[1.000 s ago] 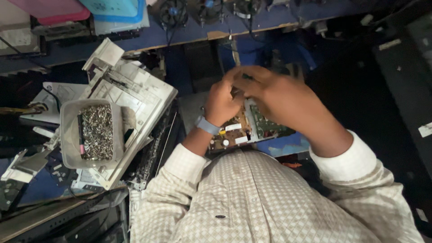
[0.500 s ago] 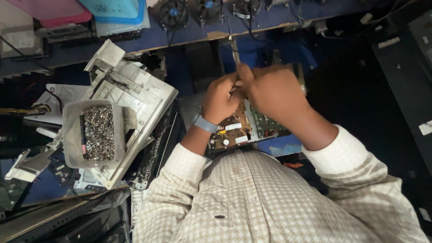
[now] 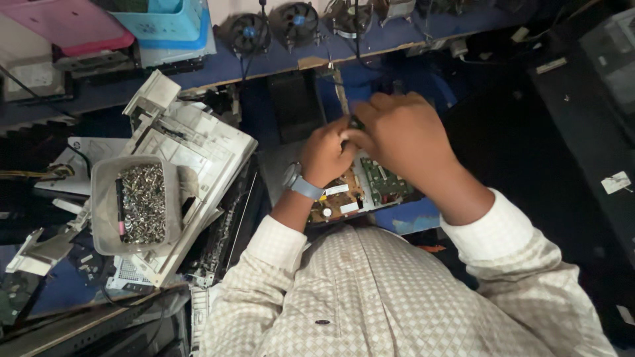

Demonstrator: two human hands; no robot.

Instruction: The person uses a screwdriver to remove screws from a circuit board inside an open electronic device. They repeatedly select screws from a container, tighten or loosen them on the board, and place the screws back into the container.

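Head view shows left hand (image 3: 329, 153) and right hand (image 3: 403, 135) pinched together on a small dark part above the circuit board (image 3: 357, 192); seemingly mid-fastening, needing steady alignment next.

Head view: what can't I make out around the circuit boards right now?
- Circuit boards: upper part hidden by both hands.
- Left hand and right hand: grip covered by fingers; a dark slim thing between them, kind unclear.
- Tub of metal bits: pieces too small to identify.
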